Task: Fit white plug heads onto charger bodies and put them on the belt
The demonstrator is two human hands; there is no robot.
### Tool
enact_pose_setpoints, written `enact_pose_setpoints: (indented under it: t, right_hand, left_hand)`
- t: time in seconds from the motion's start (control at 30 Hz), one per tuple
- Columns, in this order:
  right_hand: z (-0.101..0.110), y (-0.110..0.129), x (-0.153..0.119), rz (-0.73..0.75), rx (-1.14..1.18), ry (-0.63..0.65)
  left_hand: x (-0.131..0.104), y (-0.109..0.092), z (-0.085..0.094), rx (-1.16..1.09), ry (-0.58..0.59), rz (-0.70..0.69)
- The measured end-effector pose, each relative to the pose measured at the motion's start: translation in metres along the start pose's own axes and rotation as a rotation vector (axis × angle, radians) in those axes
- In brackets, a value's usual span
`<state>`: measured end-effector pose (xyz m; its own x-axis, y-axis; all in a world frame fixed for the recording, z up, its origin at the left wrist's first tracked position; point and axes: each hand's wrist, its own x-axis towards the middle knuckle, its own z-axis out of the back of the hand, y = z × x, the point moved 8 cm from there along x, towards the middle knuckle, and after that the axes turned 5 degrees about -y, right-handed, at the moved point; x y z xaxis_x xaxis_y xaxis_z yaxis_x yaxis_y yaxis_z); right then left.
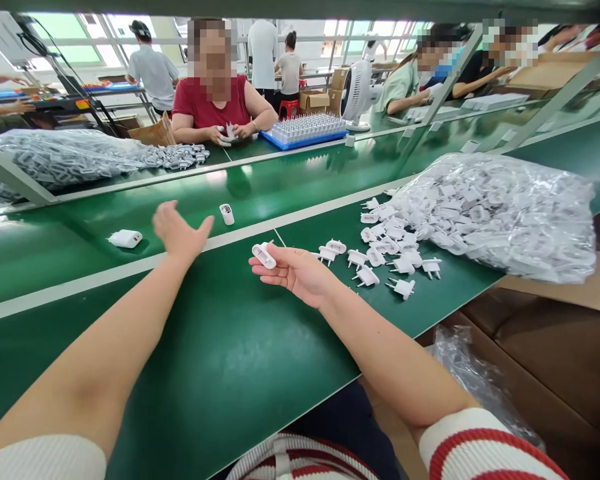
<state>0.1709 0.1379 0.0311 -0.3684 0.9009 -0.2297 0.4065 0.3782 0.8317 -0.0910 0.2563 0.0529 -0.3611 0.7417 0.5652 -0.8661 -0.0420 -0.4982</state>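
Note:
In my right hand a white plug cover with pins is pinched between thumb and fingers, its hollow side showing. My left hand is stretched out above the green belt, thumb and fingers apart, holding nothing. To its right a white charger housing lies on the belt with its open end showing parts inside. A white plug charger lies to the left of that hand. Several loose plug covers are scattered on the green table right of my right hand.
A clear plastic bag full of plug covers lies at the right. Across the belt a co-worker in a red top handles small parts beside a blue tray and another bag of parts. A fan stands behind.

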Motion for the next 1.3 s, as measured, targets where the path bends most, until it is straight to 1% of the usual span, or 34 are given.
enact_pose_setpoints:
  t: [0.07,0.1,0.13,0.17,0.23,0.3,0.37,0.43,0.5,0.6,0.63,0.7,0.77,0.83,0.93,1.03,1.13,1.3]
  right_hand:
    - [0.002,-0.002,0.001,-0.01,-0.012,-0.015]
    - [0.003,-0.004,0.002,-0.008,-0.028,-0.027]
    - [0.006,-0.004,0.003,0.001,-0.049,-0.047]
    - [0.01,-0.005,0.004,0.02,-0.074,-0.072]
    - [0.017,-0.004,0.007,0.076,-0.124,-0.118]
    - [0.02,0.0,0.01,0.146,-0.166,-0.147]
    - [0.02,0.006,0.01,0.244,-0.198,-0.17]
    - [0.019,0.015,0.006,0.367,-0.244,-0.206]
    - [0.015,0.02,0.001,0.465,-0.329,-0.216]
    - [0.0,0.018,-0.008,0.538,-0.535,-0.154]
    - [-0.007,0.015,-0.011,0.556,-0.606,-0.115]
    - [-0.022,0.008,-0.018,0.611,-0.734,-0.02]
    - [-0.037,0.002,-0.026,0.709,-0.864,0.072]
    - [-0.047,-0.002,-0.032,0.83,-0.989,0.125]
    - [-0.053,-0.004,-0.036,0.955,-1.093,0.139]
    - [-0.055,-0.004,-0.034,1.015,-1.135,0.123]
    - [-0.056,-0.006,-0.03,1.019,-1.2,0.105]
    - [-0.056,-0.013,-0.022,0.913,-1.276,0.159]
  left_hand:
    - [-0.001,-0.014,-0.038,-0.012,0.169,0.113]
    - [-0.001,-0.02,-0.052,-0.022,0.22,0.156]
    - [-0.001,-0.024,-0.063,-0.032,0.254,0.189]
    - [0.0,-0.029,-0.07,-0.047,0.272,0.198]
    - [-0.001,-0.034,-0.072,-0.083,0.284,0.172]
    - [-0.01,-0.037,-0.063,-0.127,0.289,0.117]
    - [-0.03,-0.039,-0.044,-0.177,0.314,0.05]
    - [-0.062,-0.038,-0.02,-0.229,0.376,-0.005]
    - [-0.1,-0.036,0.007,-0.278,0.455,-0.045]
    - [-0.151,-0.037,0.045,-0.341,0.561,-0.109]
    - [-0.162,-0.039,0.054,-0.357,0.583,-0.134]
    - [-0.176,-0.04,0.066,-0.375,0.586,-0.173]
    - [-0.179,-0.041,0.07,-0.39,0.566,-0.195]
    - [-0.179,-0.04,0.066,-0.406,0.564,-0.203]
    - [-0.178,-0.04,0.06,-0.425,0.577,-0.216]
    - [-0.178,-0.04,0.059,-0.429,0.573,-0.23]
    - [-0.177,-0.038,0.059,-0.429,0.571,-0.224]
    - [-0.177,-0.038,0.059,-0.446,0.575,-0.206]
